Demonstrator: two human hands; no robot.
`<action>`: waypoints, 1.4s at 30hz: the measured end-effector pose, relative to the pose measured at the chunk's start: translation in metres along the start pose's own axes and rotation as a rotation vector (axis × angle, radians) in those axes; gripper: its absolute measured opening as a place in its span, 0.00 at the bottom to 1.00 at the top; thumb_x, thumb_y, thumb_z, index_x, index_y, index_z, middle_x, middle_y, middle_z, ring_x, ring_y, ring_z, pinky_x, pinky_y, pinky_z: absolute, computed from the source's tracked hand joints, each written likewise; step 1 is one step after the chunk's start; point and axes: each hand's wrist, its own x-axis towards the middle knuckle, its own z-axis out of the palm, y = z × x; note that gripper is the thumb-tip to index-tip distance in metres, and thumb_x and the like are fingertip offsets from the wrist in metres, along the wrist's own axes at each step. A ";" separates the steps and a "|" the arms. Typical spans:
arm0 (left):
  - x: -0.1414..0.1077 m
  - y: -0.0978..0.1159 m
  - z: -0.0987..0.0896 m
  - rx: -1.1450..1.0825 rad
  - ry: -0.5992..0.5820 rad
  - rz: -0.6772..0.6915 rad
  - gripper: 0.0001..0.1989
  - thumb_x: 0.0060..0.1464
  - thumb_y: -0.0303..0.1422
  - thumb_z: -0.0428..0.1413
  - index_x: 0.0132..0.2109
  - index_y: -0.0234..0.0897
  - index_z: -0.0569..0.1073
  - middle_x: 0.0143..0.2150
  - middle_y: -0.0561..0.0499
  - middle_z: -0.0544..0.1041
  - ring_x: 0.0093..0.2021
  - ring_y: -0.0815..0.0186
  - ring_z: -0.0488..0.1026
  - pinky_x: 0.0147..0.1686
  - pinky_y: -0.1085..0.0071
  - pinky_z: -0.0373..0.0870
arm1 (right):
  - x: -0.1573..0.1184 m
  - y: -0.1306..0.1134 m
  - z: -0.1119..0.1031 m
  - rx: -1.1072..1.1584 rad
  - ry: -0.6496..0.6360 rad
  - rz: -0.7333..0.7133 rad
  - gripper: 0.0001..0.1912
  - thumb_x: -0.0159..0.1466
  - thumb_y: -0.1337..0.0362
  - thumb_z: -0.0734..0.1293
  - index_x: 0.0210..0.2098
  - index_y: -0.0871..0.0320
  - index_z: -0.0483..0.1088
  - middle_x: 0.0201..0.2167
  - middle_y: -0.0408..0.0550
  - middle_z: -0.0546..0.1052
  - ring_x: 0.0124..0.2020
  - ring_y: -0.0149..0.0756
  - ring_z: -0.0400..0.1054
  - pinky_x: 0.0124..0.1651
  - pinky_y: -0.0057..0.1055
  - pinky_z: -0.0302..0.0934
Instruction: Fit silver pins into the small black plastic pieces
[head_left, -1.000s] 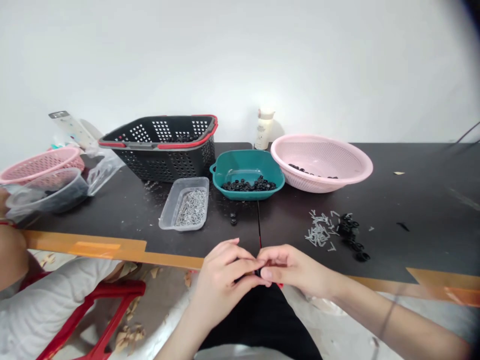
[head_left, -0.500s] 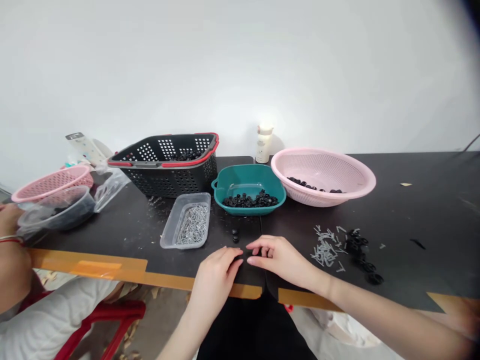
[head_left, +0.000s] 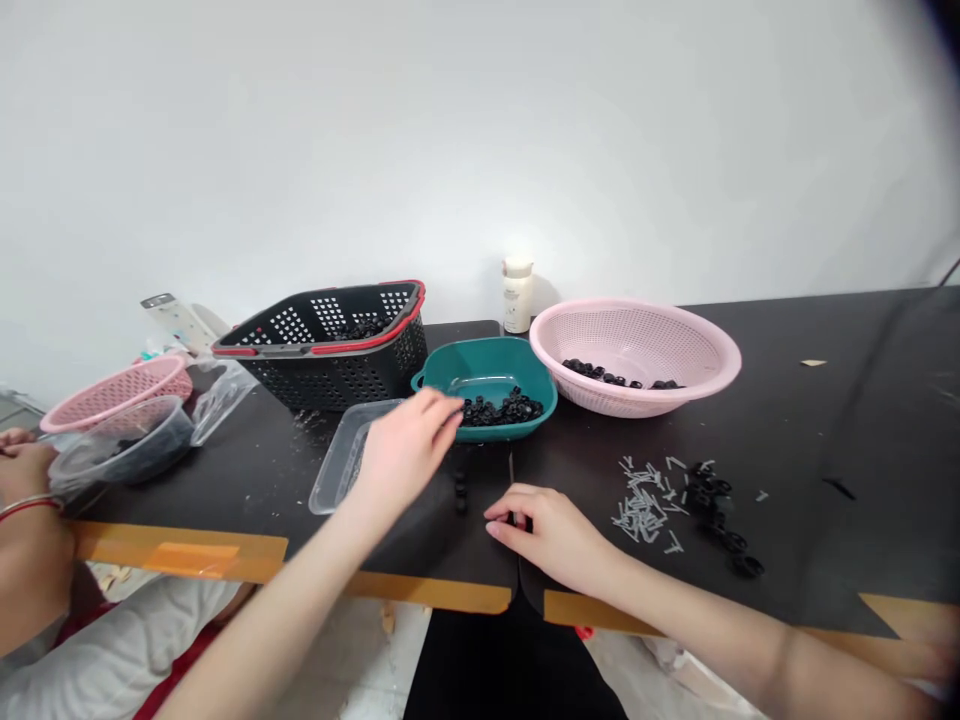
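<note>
My left hand point(head_left: 411, 440) reaches over the clear plastic tray point(head_left: 330, 478), its fingertips at the near left rim of the teal basin point(head_left: 484, 434), beside the small black parts point(head_left: 504, 408) in it. Its thumb and fingers are closed together; what they hold, if anything, is too small to make out. My right hand point(head_left: 551, 525) rests low over the dark table, thumb and fingers curled toward each other, with something dark and unclear between them. A short row of black parts point(head_left: 460, 492) stands on the table between my hands.
Right of my right hand lie loose silver screws point(head_left: 643, 508) and black rings point(head_left: 724, 540). Behind are a black basket point(head_left: 337, 378), a pink colander point(head_left: 634, 400) and a cream bottle point(head_left: 517, 296). At the left, a person's arm point(head_left: 30, 530) is near a clear bowl point(head_left: 142, 450).
My left hand has moved up and away from my right hand to the teal basin's edge. The row of black parts between my hands is longer. My right hand has stayed low over the table.
</note>
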 end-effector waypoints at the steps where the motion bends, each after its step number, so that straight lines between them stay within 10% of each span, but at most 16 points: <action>1: 0.022 -0.005 0.002 0.033 -0.128 -0.026 0.13 0.65 0.34 0.48 0.52 0.39 0.73 0.48 0.48 0.77 0.46 0.62 0.75 0.44 0.69 0.71 | -0.001 0.000 0.000 -0.013 -0.002 -0.001 0.07 0.62 0.65 0.67 0.36 0.56 0.79 0.32 0.45 0.78 0.30 0.34 0.70 0.33 0.29 0.60; 6: 0.107 -0.021 0.049 0.081 -0.563 -0.016 0.12 0.62 0.33 0.53 0.50 0.36 0.73 0.51 0.45 0.75 0.50 0.59 0.73 0.50 0.61 0.70 | -0.001 -0.001 0.001 -0.046 -0.006 -0.016 0.07 0.62 0.66 0.67 0.36 0.57 0.79 0.33 0.45 0.78 0.30 0.33 0.70 0.34 0.28 0.61; 13: 0.136 -0.018 0.093 0.100 -0.861 -0.047 0.15 0.61 0.36 0.55 0.53 0.35 0.70 0.52 0.45 0.72 0.47 0.60 0.73 0.45 0.58 0.73 | 0.002 0.000 -0.002 -0.060 -0.010 -0.027 0.07 0.61 0.67 0.68 0.35 0.58 0.80 0.33 0.46 0.79 0.29 0.33 0.71 0.34 0.27 0.62; 20: 0.140 -0.015 0.100 0.096 -0.897 -0.073 0.15 0.61 0.36 0.54 0.52 0.36 0.70 0.52 0.45 0.72 0.47 0.60 0.73 0.45 0.59 0.73 | -0.006 -0.001 -0.024 -0.012 -0.010 -0.048 0.06 0.60 0.64 0.70 0.35 0.54 0.80 0.34 0.44 0.80 0.33 0.34 0.73 0.37 0.27 0.63; 27: 0.133 -0.002 0.070 0.019 -0.670 -0.036 0.12 0.61 0.35 0.54 0.50 0.34 0.71 0.49 0.45 0.74 0.46 0.61 0.74 0.46 0.59 0.73 | -0.052 0.069 -0.141 -0.103 0.391 0.307 0.14 0.60 0.55 0.66 0.40 0.54 0.78 0.36 0.46 0.81 0.37 0.40 0.74 0.42 0.33 0.66; 31: 0.116 0.022 0.023 -0.111 -0.391 0.038 0.11 0.63 0.29 0.50 0.50 0.35 0.72 0.50 0.44 0.74 0.49 0.61 0.72 0.52 0.64 0.66 | -0.076 0.115 -0.195 -0.187 0.433 0.455 0.11 0.53 0.59 0.68 0.32 0.59 0.78 0.26 0.49 0.79 0.31 0.43 0.72 0.37 0.36 0.64; 35: 0.063 0.055 -0.010 -0.515 -0.265 0.227 0.06 0.59 0.34 0.56 0.39 0.38 0.75 0.39 0.51 0.76 0.40 0.65 0.74 0.43 0.71 0.67 | -0.078 0.134 -0.197 -0.159 0.313 0.451 0.12 0.49 0.58 0.70 0.30 0.58 0.78 0.21 0.44 0.76 0.26 0.38 0.70 0.31 0.31 0.62; 42: -0.046 0.079 0.023 -1.131 -0.399 -0.157 0.07 0.50 0.30 0.62 0.38 0.39 0.74 0.34 0.53 0.76 0.32 0.68 0.72 0.36 0.74 0.68 | -0.067 0.128 -0.193 -0.148 0.299 0.459 0.09 0.49 0.58 0.70 0.22 0.58 0.74 0.20 0.46 0.75 0.24 0.37 0.69 0.30 0.31 0.62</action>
